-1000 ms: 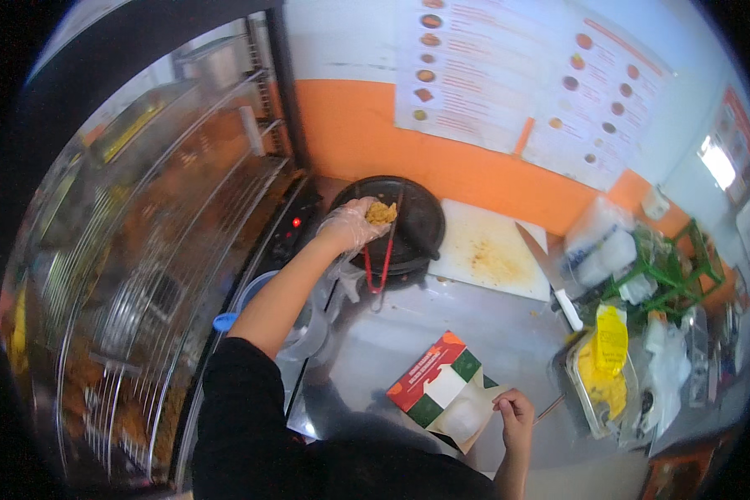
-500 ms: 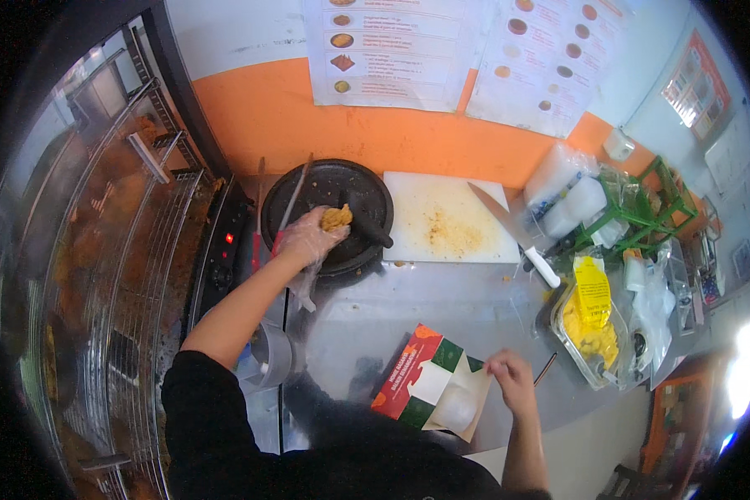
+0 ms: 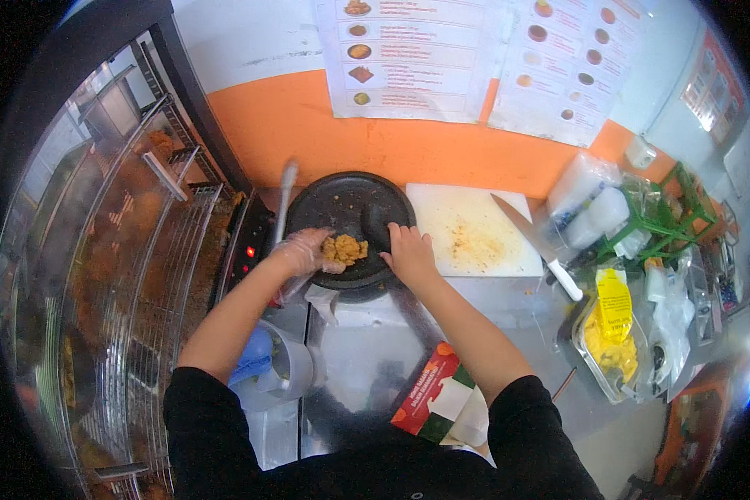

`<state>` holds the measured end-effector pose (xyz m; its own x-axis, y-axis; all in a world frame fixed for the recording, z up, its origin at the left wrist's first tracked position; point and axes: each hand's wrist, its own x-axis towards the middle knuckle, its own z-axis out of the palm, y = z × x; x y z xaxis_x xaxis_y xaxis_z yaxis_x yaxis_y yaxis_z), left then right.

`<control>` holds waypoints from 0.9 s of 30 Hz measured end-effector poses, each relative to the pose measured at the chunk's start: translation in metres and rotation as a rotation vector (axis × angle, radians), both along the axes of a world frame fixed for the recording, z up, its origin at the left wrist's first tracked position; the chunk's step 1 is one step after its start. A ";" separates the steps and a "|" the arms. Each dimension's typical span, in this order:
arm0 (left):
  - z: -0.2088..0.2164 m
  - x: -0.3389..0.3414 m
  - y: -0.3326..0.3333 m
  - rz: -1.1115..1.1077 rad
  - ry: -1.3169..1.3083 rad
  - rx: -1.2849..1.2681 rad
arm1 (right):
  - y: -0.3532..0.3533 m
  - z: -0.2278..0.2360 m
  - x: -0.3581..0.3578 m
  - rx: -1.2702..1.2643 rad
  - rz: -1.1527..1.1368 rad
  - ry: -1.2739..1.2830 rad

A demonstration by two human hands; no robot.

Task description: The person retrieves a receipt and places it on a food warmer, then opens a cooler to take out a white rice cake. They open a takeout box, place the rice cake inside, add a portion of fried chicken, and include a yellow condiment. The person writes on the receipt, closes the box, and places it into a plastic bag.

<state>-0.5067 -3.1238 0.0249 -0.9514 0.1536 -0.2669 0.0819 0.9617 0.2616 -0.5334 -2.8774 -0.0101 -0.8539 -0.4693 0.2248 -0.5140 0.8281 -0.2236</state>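
Note:
In a plastic glove, my left hand (image 3: 302, 252) is closed on a golden, craggy piece of fried chicken (image 3: 346, 249), low over the near part of a wide black stone mortar (image 3: 335, 200). My bare right hand (image 3: 411, 254) is at the mortar's right rim, its fingers wrapped around the end of a dark pestle (image 3: 376, 223). The pestle's head lies inside the bowl, and my fingers hide its near end. A long metal utensil (image 3: 287, 200) leans at the mortar's left side.
A crumb-strewn white cutting board (image 3: 442, 208) bears a white-handled knife (image 3: 563, 275). Near me lie a red and green carton (image 3: 429, 392) and a grey tub (image 3: 296, 371). At right are a foil tray (image 3: 587, 346) and a green basket (image 3: 683, 204); at left, a wire-racked display cabinet (image 3: 154, 283).
My right hand has left the carton and reached forward to the pestle. My left hand has brought the chicken down and nearer to me in the mortar. The whole view has shifted slightly.

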 end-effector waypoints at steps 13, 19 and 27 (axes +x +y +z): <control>0.105 0.093 0.009 0.259 0.599 0.751 | 0.052 0.029 -0.031 -0.924 -0.114 -0.926; 0.141 0.266 -0.032 0.574 1.469 0.488 | 0.031 0.101 -0.012 -0.445 0.093 -0.413; 0.111 0.423 -0.070 0.489 1.571 -0.425 | -0.014 0.080 0.026 -0.892 0.230 0.106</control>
<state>-0.0836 -3.1938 0.1364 -0.2522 -0.0411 0.9668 -0.3115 0.9494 -0.0410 -0.5078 -2.8919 0.0704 -0.7158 -0.2403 0.6557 -0.6983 0.2471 -0.6718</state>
